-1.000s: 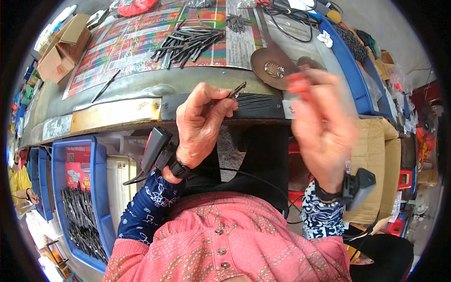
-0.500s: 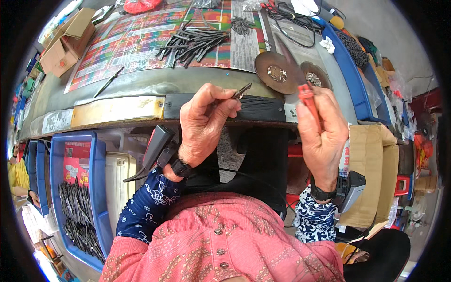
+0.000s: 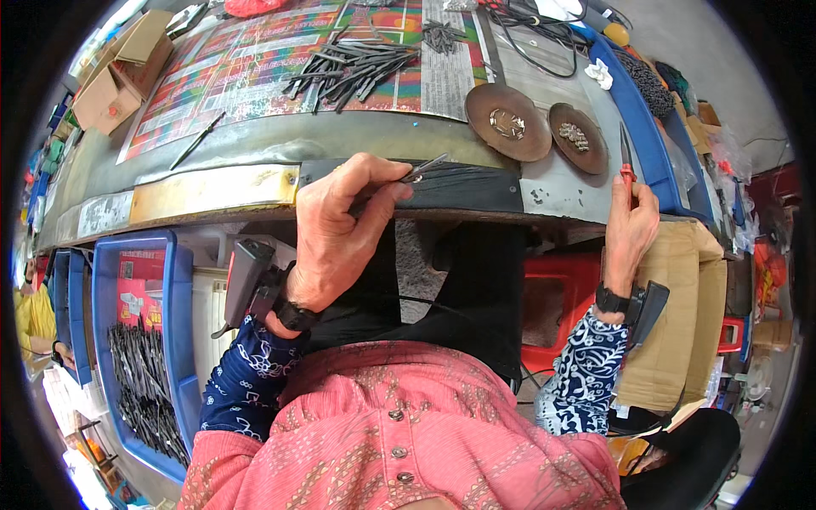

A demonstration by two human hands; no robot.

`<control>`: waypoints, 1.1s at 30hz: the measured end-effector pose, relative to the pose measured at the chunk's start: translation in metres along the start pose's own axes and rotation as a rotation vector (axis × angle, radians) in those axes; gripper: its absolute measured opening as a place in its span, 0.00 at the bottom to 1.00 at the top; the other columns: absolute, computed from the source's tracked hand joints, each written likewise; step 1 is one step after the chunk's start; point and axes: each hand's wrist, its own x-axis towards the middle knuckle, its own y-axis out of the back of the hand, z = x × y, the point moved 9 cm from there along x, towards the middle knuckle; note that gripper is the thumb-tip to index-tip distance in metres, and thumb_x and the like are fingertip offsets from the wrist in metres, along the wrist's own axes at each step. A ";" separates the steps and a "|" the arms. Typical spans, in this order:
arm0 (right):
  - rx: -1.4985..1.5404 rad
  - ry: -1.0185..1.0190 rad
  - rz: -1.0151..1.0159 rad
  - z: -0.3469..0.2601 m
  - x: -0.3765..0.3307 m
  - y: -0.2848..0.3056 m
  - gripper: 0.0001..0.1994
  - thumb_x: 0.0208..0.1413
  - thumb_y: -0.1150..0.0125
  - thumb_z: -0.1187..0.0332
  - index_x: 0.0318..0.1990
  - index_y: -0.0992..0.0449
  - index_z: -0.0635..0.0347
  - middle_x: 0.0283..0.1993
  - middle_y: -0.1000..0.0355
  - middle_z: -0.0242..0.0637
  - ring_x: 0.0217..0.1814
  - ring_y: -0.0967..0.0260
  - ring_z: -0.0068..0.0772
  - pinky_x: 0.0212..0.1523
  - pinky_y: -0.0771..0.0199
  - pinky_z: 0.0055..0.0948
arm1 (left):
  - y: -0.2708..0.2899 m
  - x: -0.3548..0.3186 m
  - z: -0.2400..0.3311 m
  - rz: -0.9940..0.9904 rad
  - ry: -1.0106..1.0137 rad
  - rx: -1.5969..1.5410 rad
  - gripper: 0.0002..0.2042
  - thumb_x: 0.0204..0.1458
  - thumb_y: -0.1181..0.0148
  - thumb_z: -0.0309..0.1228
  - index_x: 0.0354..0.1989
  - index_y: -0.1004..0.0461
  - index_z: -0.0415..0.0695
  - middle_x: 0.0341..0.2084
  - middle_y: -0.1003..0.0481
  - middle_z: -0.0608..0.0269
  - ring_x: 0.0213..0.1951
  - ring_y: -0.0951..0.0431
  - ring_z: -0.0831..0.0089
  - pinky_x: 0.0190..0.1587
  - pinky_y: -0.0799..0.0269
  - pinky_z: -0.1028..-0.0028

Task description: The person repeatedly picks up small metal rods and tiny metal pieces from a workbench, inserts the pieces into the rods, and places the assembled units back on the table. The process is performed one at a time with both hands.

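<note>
Just over the table's front edge, my left hand (image 3: 344,229) pinches a slim dark strip (image 3: 427,167) between thumb and fingertips. A tiny shiny bit shows on the strip near the fingers. Off to the right, my right hand (image 3: 631,231) is closed round a red-handled pointed tool (image 3: 626,174), its narrow metal tip aimed away from me. Left of that tip lie two round brown dishes, one (image 3: 481,138) with a ring of small metal pieces and the other (image 3: 585,157) with a heap of small silvery pieces.
Black strips (image 3: 357,70) are piled on a colourful printed sheet, with a smaller dark pile (image 3: 442,36) beside them. One long dark strip (image 3: 197,140) lies farther left. Blue bins (image 3: 176,340) flank me, a cardboard box (image 3: 667,323) stands right, and cables (image 3: 544,59) lie at the back.
My right hand has swung right with the red-handled tool, away from the left hand and past the dishes. My left hand has shifted slightly left, still pinching the strip.
</note>
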 end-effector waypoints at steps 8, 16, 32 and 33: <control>-0.352 -0.067 -0.017 0.043 0.006 -0.026 0.17 0.52 0.39 0.55 0.35 0.21 0.63 0.34 0.27 0.53 0.41 0.31 0.56 0.40 0.32 0.48 | 0.012 -0.002 0.013 -0.012 -0.204 0.429 0.08 0.46 0.40 0.16 0.35 0.24 0.38 0.29 0.26 0.56 0.31 0.24 0.62 0.35 0.30 0.71; -0.493 -0.122 -0.019 0.046 0.007 -0.038 0.17 0.53 0.40 0.54 0.39 0.22 0.59 0.41 0.28 0.47 0.48 0.32 0.53 0.41 0.31 0.54 | 0.008 -0.003 0.016 -0.156 -0.309 0.687 0.11 0.39 0.44 0.16 0.34 0.26 0.40 0.28 0.29 0.56 0.32 0.29 0.56 0.36 0.33 0.64; -0.537 -0.181 -0.076 0.050 0.008 -0.042 0.18 0.54 0.42 0.52 0.43 0.24 0.56 0.45 0.28 0.46 0.53 0.34 0.52 0.45 0.33 0.57 | -0.005 0.007 0.015 -0.113 -0.305 0.583 0.08 0.40 0.45 0.15 0.28 0.31 0.41 0.23 0.34 0.54 0.31 0.31 0.53 0.35 0.35 0.61; -0.542 -0.186 -0.078 0.052 0.009 -0.042 0.18 0.54 0.43 0.52 0.43 0.24 0.56 0.46 0.28 0.46 0.53 0.34 0.51 0.45 0.33 0.57 | 0.000 0.004 0.015 -0.120 -0.285 0.605 0.08 0.40 0.45 0.15 0.28 0.31 0.41 0.23 0.34 0.54 0.31 0.32 0.53 0.35 0.35 0.61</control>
